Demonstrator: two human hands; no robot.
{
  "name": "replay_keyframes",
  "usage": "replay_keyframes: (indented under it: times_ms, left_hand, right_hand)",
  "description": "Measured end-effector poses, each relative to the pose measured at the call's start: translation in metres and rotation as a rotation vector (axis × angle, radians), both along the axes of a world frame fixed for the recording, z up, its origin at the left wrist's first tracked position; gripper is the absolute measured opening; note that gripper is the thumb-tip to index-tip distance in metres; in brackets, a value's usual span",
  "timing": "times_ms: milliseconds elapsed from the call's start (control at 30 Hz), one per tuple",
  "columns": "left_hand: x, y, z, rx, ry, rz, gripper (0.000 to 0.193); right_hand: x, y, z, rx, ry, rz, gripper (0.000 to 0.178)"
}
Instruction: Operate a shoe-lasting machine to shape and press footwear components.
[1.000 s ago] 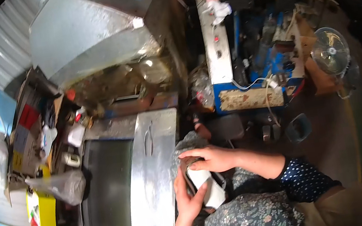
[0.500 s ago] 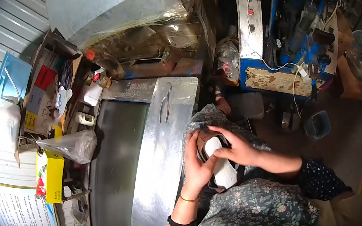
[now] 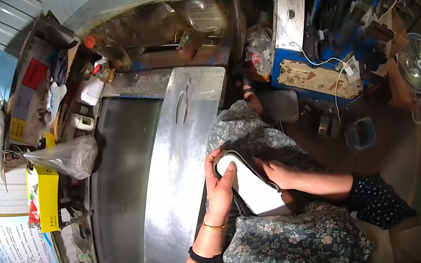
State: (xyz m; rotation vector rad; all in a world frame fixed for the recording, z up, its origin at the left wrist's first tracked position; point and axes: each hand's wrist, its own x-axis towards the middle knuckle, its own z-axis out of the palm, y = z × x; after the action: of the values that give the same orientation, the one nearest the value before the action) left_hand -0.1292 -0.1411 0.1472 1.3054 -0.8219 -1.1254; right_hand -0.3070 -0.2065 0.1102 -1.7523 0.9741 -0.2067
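Above my lap, both hands are on a dark shoe upper (image 3: pixel 268 176) around a white sole-shaped form (image 3: pixel 250 187). My left hand (image 3: pixel 219 185) is wrapped around its left side, with the thumb pressed on the white surface near the far end. At the right edge, my right hand (image 3: pixel 278 175) grips the dark upper, and some of its fingers are hidden behind it. The white underside faces up. The lower part of the piece rests close to the floral apron (image 3: pixel 294 245) over my lap.
A metal plate (image 3: pixel 165 160) lies left of my hands, bearing a thin pincer-like tool (image 3: pixel 182 105). Beyond it runs a dark belt surface (image 3: pixel 121 156). A blue-framed machine (image 3: pixel 317 76) stands at far right, near a fan (image 3: pixel 418 64) and a plastic tub (image 3: pixel 359 134).
The shoe upper has turned so more of its white underside shows. My right hand has shifted from the white surface to the upper's right edge. The view has moved slightly.
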Motion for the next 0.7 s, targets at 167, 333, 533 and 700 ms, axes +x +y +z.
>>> replay_keyframes:
  times_ms: [167,333,533,700]
  left_hand:
    - [0.014,-0.003,-0.016,0.011,-0.051,-0.025,0.046]
    - [0.016,-0.017,-0.016,-0.037,-0.151,0.060,0.047]
    - [0.019,-0.016,-0.021,0.009,-0.088,-0.063,0.045]
    - [0.014,-0.006,-0.025,-0.019,-0.051,-0.021,0.046]
  right_hand:
    - [0.010,0.007,0.009,-0.499,0.212,0.171,0.030]
    - [0.042,0.005,0.025,-0.902,0.247,0.045,0.029]
    - [0.008,-0.023,0.044,0.615,-0.041,-0.051,0.060]
    - [-0.021,0.031,0.045,0.170,0.344,0.153,0.063]
